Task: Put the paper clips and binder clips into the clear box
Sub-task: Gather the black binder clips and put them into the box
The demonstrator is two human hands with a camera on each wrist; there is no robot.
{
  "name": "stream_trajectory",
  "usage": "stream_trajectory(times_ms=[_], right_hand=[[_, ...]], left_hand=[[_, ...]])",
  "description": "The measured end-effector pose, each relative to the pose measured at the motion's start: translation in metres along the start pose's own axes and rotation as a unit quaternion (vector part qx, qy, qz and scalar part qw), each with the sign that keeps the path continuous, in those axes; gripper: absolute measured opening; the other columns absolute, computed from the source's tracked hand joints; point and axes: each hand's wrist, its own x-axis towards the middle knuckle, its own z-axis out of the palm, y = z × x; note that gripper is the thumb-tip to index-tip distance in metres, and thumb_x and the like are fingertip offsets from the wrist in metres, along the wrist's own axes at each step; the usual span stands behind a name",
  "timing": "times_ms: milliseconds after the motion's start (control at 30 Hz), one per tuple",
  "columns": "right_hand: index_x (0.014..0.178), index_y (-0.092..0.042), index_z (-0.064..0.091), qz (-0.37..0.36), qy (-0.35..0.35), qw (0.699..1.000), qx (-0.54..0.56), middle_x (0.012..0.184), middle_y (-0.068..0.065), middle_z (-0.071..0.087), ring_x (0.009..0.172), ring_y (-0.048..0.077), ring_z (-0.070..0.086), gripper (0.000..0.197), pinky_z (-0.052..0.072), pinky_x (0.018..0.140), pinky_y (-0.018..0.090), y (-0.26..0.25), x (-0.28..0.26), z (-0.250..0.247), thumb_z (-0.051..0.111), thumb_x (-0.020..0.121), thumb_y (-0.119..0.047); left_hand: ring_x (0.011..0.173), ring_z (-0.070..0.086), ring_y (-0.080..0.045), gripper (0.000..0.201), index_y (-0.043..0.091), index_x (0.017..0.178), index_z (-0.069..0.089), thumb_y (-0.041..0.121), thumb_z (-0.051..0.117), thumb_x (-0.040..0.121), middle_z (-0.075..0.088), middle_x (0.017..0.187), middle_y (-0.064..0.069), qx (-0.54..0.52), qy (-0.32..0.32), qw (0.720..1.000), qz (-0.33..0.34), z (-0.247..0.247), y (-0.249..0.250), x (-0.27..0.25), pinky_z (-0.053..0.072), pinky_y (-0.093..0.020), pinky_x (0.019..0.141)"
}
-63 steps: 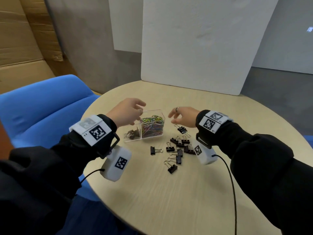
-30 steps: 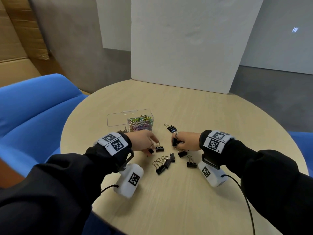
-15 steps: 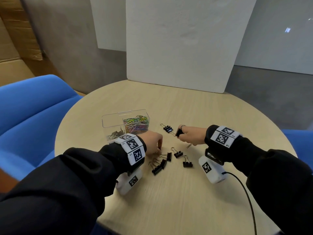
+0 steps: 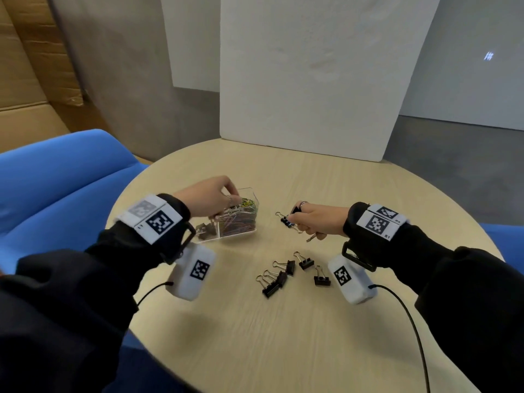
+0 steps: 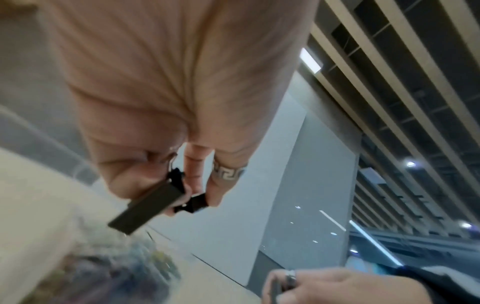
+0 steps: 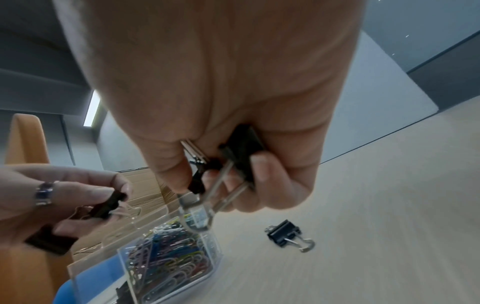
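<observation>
Head view: round wooden table (image 4: pixel 326 336), grey walls (image 4: pixel 127 66).

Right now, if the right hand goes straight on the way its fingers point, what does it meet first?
Probably the loose binder clip lying just ahead of the right hand, then the clear box; depth is uncertain.

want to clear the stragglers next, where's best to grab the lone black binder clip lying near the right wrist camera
Pinch the black binder clip by its raised silver wire handles, coming from above on the far side. The handles stick up and away from the black body, which lies flat on the round wooden table, apart from the clustered clips, so fingers probably have room.
</observation>
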Motion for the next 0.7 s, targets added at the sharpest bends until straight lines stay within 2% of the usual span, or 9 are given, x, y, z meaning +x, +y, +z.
stream_trajectory(times_ms=[100,233,300,400,467,533,600,700], right_hand=[[0.082,-0.017,0.038,-0.023,0.002,1.000,-0.013,0.070,-0.001,0.035,0.056,0.011,0.027,0.021,0.028,0.050,0.022,-0.014,0.005,0.005,0.035,0.100,-0.027],[0.097,-0.010,0.038,-0.050,0.006,0.998,-0.034,0.072,0.002,0.036,0.055,0.013,0.029,0.016,0.029,0.050,0.025,-0.036,0.013,0.012,0.034,0.100,-0.025],[0.099,-0.011,0.039,-0.074,0.017,0.993,-0.094,0.076,0.003,0.041,0.059,0.015,0.036,0.017,0.033,0.051,0.024,-0.048,0.015,0.016,0.034,0.100,-0.027],[0.107,-0.010,0.043,-0.112,0.042,0.975,-0.187,0.074,-0.001,0.043,0.063,0.013,0.041,0.021,0.036,0.049,0.015,-0.066,0.020,0.024,0.033,0.100,-0.028],[0.117,-0.004,0.045,-0.127,0.053,0.964,-0.227,0.075,-0.003,0.045,0.072,0.016,0.045,0.030,0.036,0.058,0.021,-0.078,0.026,0.028,0.033,0.100,-0.027],[0.124,-0.003,0.044,-0.135,0.061,0.955,-0.255,0.093,0.005,0.056,0.087,0.021,0.049,0.035,0.037,0.072,0.026,-0.089,0.031,0.032,0.034,0.100,-0.026],[0.126,-0.004,0.044,-0.141,0.075,0.950,-0.269,0.116,0.014,0.058,0.101,0.027,0.054,0.035,0.037,0.078,0.027,-0.100,0.037,0.035,0.035,0.100,-0.026],[0.127,-0.004,0.044,-0.151,0.083,0.944,-0.283,0.125,0.016,0.056,0.112,0.029,0.054,0.034,0.038,0.082,0.028,-0.115,0.045,0.040,0.036,0.100,-0.024]], left_hand=[[0.056,0.048,-0.014,0.019,0.014,0.106,0.054,0.029,0.052,0.093,0.061,0.083,-0.005,0.067,0.024,0.997,-0.035,-0.016,-0.017,0.006,0.040,-0.023,0.051],[0.062,0.053,-0.019,0.021,0.011,0.107,0.058,0.025,0.056,0.091,0.063,0.088,-0.006,0.125,0.024,0.990,-0.055,-0.019,-0.031,0.009,0.045,-0.026,0.058],[0.067,0.055,-0.022,0.021,0.011,0.105,0.060,0.024,0.060,0.089,0.063,0.092,-0.007,0.123,0.038,0.990,-0.055,-0.020,-0.034,0.011,0.047,-0.026,0.061],[0.068,0.056,-0.021,0.020,0.011,0.103,0.061,0.024,0.062,0.087,0.059,0.091,-0.005,0.106,0.048,0.992,-0.048,-0.020,-0.037,0.011,0.046,-0.025,0.057],[0.066,0.055,-0.019,0.019,0.013,0.105,0.061,0.023,0.061,0.088,0.059,0.090,-0.006,0.085,0.056,0.994,-0.041,-0.022,-0.038,0.011,0.045,-0.024,0.053],[0.061,0.054,-0.015,0.017,0.014,0.106,0.060,0.019,0.056,0.091,0.062,0.090,-0.009,0.050,0.073,0.996,-0.030,-0.026,-0.039,0.011,0.042,-0.021,0.048],[0.060,0.053,-0.013,0.019,0.014,0.108,0.059,0.013,0.050,0.092,0.063,0.090,-0.010,0.004,0.099,0.995,-0.022,-0.032,-0.038,0.010,0.044,-0.021,0.050],[0.067,0.056,-0.013,0.019,0.017,0.108,0.054,0.011,0.048,0.091,0.060,0.086,-0.004,-0.073,0.136,0.987,-0.030,-0.042,-0.039,0.007,0.050,-0.025,0.066]])
